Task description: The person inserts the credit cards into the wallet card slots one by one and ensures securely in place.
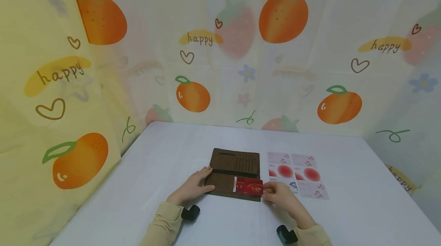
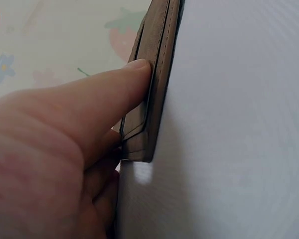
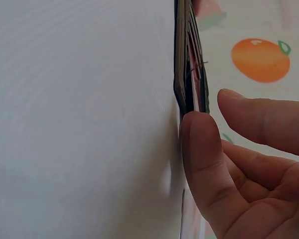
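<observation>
A brown wallet (image 1: 224, 181) lies unfolded on the white table, card slots showing on its far panel. On its near panel, at the right, is a red card (image 1: 246, 185) marked "VIP". My left hand (image 1: 192, 186) rests on the wallet's left edge, thumb on the near panel and fingers by the fold. My right hand (image 1: 277, 194) is at the card's right end. In the right wrist view, its thumb (image 3: 202, 149) touches the wallet's side where a red strip shows between the layers, while the forefinger (image 3: 259, 119) stands apart.
Several cards (image 1: 293, 169) lie in two columns right of the wallet, with pink and red prints; my right hand partly covers one. A fruit-patterned cloth (image 1: 241, 85) hangs behind and beside the white table (image 1: 165, 142).
</observation>
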Action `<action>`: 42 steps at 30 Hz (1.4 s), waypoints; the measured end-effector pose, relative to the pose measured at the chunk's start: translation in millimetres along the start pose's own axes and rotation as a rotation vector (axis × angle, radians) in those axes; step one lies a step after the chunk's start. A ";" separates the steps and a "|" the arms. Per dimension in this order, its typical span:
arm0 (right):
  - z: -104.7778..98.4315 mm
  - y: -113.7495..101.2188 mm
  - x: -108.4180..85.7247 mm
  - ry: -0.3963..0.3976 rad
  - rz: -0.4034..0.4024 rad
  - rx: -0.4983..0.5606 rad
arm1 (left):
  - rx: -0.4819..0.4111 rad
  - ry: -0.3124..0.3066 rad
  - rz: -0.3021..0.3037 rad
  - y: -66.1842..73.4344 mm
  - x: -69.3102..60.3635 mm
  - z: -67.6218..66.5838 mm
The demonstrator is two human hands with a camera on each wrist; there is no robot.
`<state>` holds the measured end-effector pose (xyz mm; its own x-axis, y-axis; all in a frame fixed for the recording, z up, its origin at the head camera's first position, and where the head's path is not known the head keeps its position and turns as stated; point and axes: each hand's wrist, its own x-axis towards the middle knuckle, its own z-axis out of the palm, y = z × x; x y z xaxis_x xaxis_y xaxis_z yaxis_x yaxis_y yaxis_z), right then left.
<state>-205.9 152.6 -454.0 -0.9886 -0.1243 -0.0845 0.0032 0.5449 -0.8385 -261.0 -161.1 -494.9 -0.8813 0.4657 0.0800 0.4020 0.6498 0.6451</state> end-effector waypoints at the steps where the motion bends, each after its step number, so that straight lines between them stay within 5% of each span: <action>1: 0.7 -0.7 0.3 -0.005 -0.006 0.000 | -0.001 -0.001 -0.001 0.1 0.0 0.1; 8: 6.5 -3.7 2.1 -0.026 -0.049 0.003 | -0.005 0.000 -0.016 -0.7 0.4 1.7; 32: 17.1 -11.1 3.2 -0.021 0.015 -0.031 | -0.009 0.015 -0.002 1.8 -0.2 -0.8; 42: 21.6 -14.9 3.8 -0.011 -0.032 -0.060 | -0.027 0.014 -0.022 4.2 -1.0 -1.4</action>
<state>-206.4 126.0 -453.5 -0.9864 -0.1515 -0.0641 -0.0380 0.5891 -0.8071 -258.8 -159.7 -491.2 -0.8934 0.4429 0.0755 0.3753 0.6433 0.6673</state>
